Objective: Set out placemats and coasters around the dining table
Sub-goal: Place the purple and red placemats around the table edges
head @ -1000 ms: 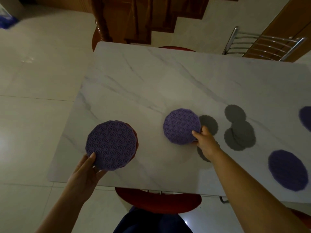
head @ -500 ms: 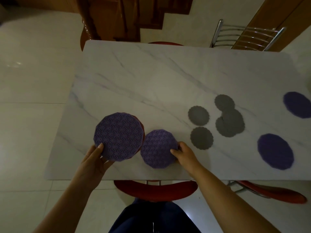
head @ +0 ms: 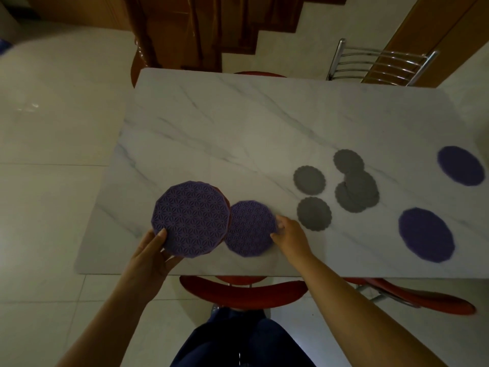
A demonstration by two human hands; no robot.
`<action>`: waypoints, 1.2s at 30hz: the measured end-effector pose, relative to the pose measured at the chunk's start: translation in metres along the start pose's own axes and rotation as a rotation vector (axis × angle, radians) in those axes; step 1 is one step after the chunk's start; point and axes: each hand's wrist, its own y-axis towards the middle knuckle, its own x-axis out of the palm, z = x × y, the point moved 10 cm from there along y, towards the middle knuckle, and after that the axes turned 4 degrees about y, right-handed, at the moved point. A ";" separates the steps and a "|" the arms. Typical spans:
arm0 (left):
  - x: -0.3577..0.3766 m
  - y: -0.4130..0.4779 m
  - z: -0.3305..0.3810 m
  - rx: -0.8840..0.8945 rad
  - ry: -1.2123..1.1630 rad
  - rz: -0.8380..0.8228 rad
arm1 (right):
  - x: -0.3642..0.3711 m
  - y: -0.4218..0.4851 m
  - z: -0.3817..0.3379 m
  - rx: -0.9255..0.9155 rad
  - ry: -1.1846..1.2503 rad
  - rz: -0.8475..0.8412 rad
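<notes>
My left hand (head: pixel 153 254) grips a stack of round purple patterned placemats (head: pixel 190 218), thumb on top, held just above the near left part of the white marble table (head: pixel 238 123). My right hand (head: pixel 288 237) pinches the right edge of a single purple placemat (head: pixel 250 229) that lies on the table beside the stack, partly tucked under it. Several grey scalloped coasters (head: pixel 309 180) lie in a loose group to the right, some overlapping (head: pixel 357 192). Two more purple placemats lie at the right, one near (head: pixel 426 238) and one far (head: pixel 461 169).
A red chair seat (head: pixel 243 290) is tucked under the near table edge in front of me, another red seat (head: pixel 423 298) to its right. A chrome chair back (head: pixel 381 64) stands beyond the far edge. Wooden stairs (head: pixel 211 22) rise behind the table.
My right hand carried the single purple placemat from the table's middle toward me and leftwards, down beside the stack. Over the last half second it has hardly moved. My left hand keeps the stack.
</notes>
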 end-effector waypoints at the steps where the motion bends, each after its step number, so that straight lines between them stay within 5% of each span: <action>1: 0.001 -0.002 0.000 -0.001 0.003 0.001 | -0.001 -0.003 0.000 0.001 -0.042 -0.006; 4: 0.008 -0.010 0.005 0.015 0.012 -0.006 | -0.006 -0.011 -0.022 -0.045 -0.075 0.017; 10: -0.001 -0.030 0.036 0.121 -0.062 0.027 | 0.012 -0.034 -0.153 -0.279 0.404 -0.129; 16: -0.046 -0.038 0.078 0.180 -0.082 0.053 | 0.051 -0.056 -0.245 -0.462 0.318 -0.133; 22: -0.117 -0.034 0.126 0.156 -0.008 0.077 | 0.132 -0.054 -0.284 -0.421 0.153 -0.021; 36: -0.229 0.026 0.246 0.063 0.222 -0.048 | 0.217 -0.043 -0.379 -0.212 0.301 0.221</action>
